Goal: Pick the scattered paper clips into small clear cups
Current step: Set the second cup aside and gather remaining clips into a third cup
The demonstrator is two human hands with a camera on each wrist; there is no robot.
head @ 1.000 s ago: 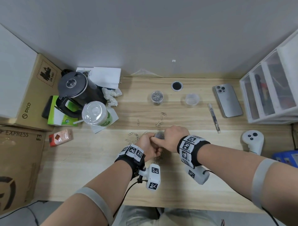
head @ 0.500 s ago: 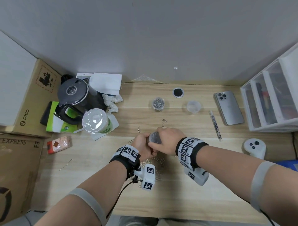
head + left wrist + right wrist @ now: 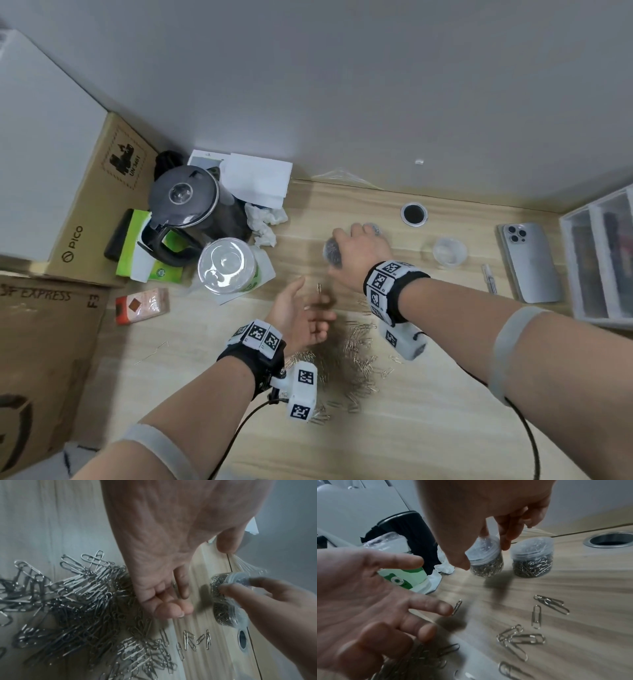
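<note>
Near the middle of the right-wrist view, the right hand (image 3: 488,513) grips a lidded clear cup (image 3: 485,561) packed with paper clips, thumb on one side and fingers on the lid and far side. The cup is tilted and seems just off the wooden desk (image 3: 445,428), right beside a second full, lidded cup (image 3: 532,561) already standing upright. So two cups look filled and capped, and this one appears about to be parked next to its twin.

Further right in the head view, a third cup (image 3: 449,252) sits open and looks empty, so that is likely the next one to fill.

And there's plenty left! At lower centre of the head view a big heap of clips (image 3: 346,370) is spread across the desk, with strays above it, including a loose clip (image 3: 457,607) just off a fingertip of the left hand (image 3: 301,315). That hand hovers palm-up, fingers loosely spread, holding nothing.

Outward from there: a phone (image 3: 529,262) at the right edge beside a set of plastic drawers (image 3: 603,260), a black kettle (image 3: 188,205) and a lidded drink cup (image 3: 227,265) at the left, cardboard boxes (image 3: 85,212) beyond.

Call it partway: by the size of that heap, most of the picking is probably ahead.
</note>
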